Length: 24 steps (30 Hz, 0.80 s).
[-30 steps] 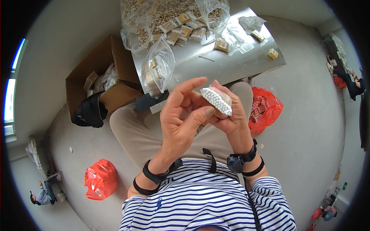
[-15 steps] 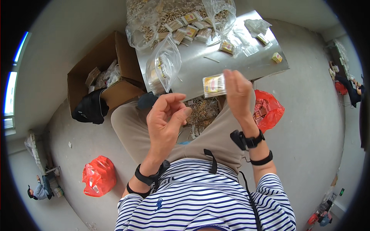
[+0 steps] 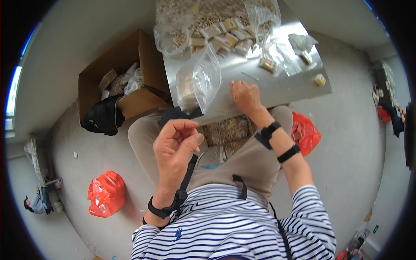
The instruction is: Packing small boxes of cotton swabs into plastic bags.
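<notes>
My right hand (image 3: 245, 95) reaches forward and rests knuckles-up on the shiny metal table (image 3: 286, 89), just right of an upright clear zip bag (image 3: 201, 82) that holds small packets. Its fingers curl down. Only a pale sliver shows at the fingertips, so I cannot see whether the small silver packet is under it. My left hand (image 3: 175, 143) hovers above my lap with thumb and fingers curled together and nothing visible in them. A clear bag of small tan pieces (image 3: 225, 130) lies on my lap under the table edge.
Rows of small packets (image 3: 225, 37) and big clear bags of tan pieces (image 3: 173, 34) crowd the table's far side. Loose packets (image 3: 268, 64) lie to the right. An open cardboard box (image 3: 125, 65) and black cloth (image 3: 104, 117) sit left. Red plastic bags (image 3: 106, 193) flank me on the floor.
My right hand carried the small silver packet away from my left hand and down to the table beside the clear zip bag. My left hand lowered toward my lap, fingers curled.
</notes>
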Motion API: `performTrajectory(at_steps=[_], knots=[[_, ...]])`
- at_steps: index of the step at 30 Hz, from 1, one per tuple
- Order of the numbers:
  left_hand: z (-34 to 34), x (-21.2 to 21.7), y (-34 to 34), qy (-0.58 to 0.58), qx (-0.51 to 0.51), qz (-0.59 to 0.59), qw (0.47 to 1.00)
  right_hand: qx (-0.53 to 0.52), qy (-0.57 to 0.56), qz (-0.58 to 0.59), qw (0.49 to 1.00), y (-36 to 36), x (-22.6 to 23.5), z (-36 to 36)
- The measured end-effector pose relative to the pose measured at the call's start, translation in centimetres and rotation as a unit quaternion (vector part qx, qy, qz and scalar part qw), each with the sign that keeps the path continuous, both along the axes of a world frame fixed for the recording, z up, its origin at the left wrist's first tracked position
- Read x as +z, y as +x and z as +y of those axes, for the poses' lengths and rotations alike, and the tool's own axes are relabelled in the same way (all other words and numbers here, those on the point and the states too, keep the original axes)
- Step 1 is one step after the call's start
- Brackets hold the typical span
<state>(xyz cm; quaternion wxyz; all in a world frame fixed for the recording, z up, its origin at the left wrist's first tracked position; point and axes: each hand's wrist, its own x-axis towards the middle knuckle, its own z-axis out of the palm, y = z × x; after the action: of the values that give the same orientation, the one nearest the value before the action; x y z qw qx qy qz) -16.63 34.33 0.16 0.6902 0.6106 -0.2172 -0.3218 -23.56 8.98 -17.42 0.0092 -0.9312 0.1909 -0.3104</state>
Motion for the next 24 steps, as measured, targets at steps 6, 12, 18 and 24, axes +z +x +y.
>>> performTrajectory(at_steps=[6,12,18,24], knots=[[0.2,-0.5,0.1,-0.014,-0.048,-0.007,0.999,-0.027,0.024,-0.058,0.998,-0.1,1.1,-1.0],[-0.3,-1.2,0.0,-0.017,-0.109,-0.131,0.985,-0.120,0.765,-0.224,0.592,-3.0,6.3,-0.8],[-3.9,-0.4,-1.3,-0.164,-0.165,-0.130,0.964,0.039,0.974,-0.174,0.139,-7.7,11.1,7.8],[-4.6,-0.4,-0.7,-0.187,-0.275,-0.216,0.918,-0.112,0.919,-0.228,0.301,-7.5,15.2,12.2]])
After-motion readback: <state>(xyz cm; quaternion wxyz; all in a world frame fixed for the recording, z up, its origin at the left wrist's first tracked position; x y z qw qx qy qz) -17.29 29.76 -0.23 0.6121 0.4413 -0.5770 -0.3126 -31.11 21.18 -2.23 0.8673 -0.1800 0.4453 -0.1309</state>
